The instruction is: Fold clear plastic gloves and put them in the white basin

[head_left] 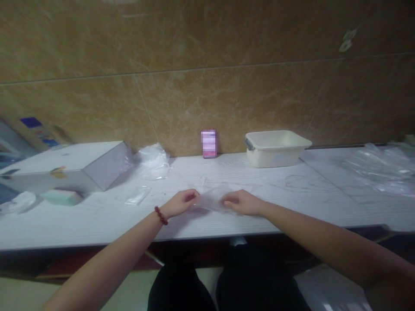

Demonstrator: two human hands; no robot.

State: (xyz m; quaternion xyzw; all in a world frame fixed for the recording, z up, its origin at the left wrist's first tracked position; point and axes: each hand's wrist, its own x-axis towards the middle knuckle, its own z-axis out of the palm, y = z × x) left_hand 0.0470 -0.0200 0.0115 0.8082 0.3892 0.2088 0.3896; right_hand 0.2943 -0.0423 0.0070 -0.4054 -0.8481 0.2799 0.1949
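Note:
A clear plastic bag [212, 198] is stretched between my two hands, just above the white wood-grain table. My left hand [182, 202], with a dark red bead bracelet at the wrist, pinches the bag's left side. On the other side, my right hand [241, 202] has its fingers curled on the bag's right part. The bag is see-through and slightly blurred, and I cannot make out whether anything is inside it. A small flat clear packet [138, 195] lies on the table to the left of my left hand.
On the left stand a white box [97, 166], a pale green block [62, 197] and crumpled clear plastic [152, 160]. A phone [209, 144] leans on the tiled wall. Right of it sits a cream basin [275, 151]; a pile of plastic bags [382, 168] lies far right.

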